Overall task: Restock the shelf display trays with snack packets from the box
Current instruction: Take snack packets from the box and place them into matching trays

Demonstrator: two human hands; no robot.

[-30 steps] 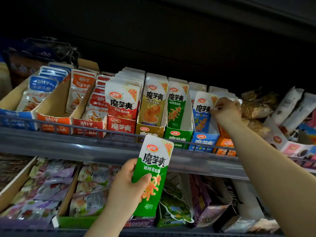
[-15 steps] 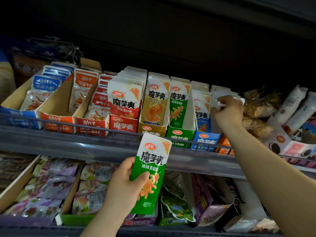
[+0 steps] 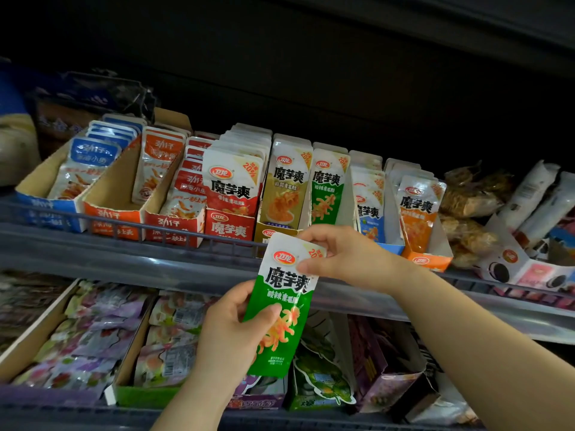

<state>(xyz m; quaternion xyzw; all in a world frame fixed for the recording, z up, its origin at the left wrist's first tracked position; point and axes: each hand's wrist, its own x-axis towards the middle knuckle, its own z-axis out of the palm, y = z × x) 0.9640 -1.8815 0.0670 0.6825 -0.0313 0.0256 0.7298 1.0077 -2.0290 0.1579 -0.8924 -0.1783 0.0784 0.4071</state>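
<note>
Okay, I see both hands on the green packet (image 3: 281,303): left hand (image 3: 231,334) curled round its lower half, thumb across the front, right hand (image 3: 348,256) pinching the top corner, packet upright before the shelf edge (image 3: 155,262), just below the shelved green packets (image 3: 326,194)

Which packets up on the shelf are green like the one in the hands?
The green row between the yellow packets and the blue packets, just above the held packet. Only that upper row has green fronts.
</note>
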